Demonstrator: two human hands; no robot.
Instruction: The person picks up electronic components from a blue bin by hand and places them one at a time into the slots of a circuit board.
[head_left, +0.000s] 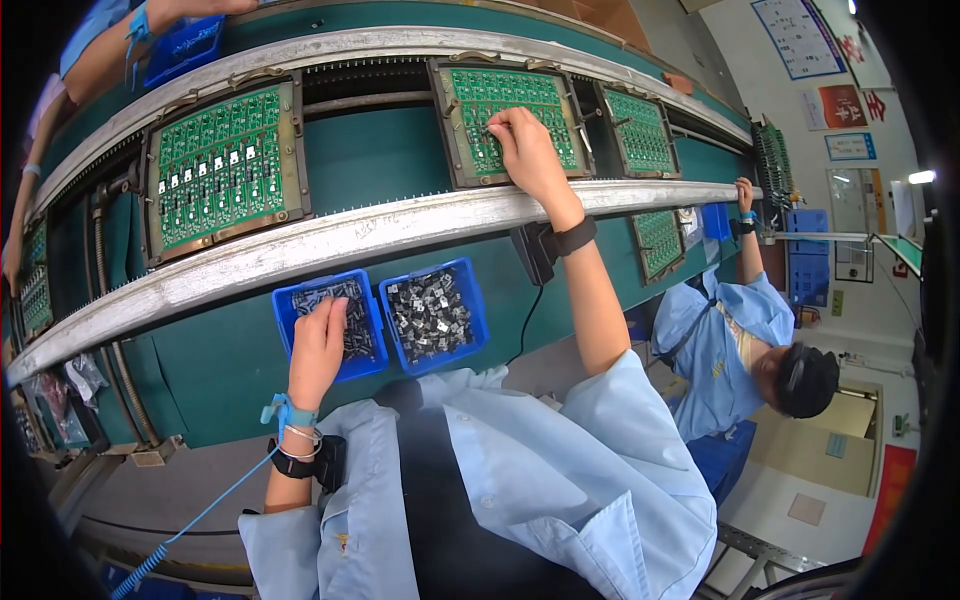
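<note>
My right hand [530, 155] reaches over the front rail to the middle green circuit board panel [510, 90], which sits in a dark frame. Its fingertips are pinched together low over the panel's small parts; whatever they hold is too small or hidden. Down at the left blue bin [365, 372], my left hand [318, 345] has its fingers closed over small dark electronic components [352, 322]. I cannot make out what is between them. Beside it stands a second blue bin [471, 345] with black and silver components [432, 312].
A long metal rail [380, 228] runs between the bins and the framed boards. Another framed board [220, 165] lies to the left, one more [640, 132] to the right. A coiled blue cord [150, 565] trails from my left wrist. A co-worker [725, 350] works at the right; another person's arm [110, 45] reaches in at upper left.
</note>
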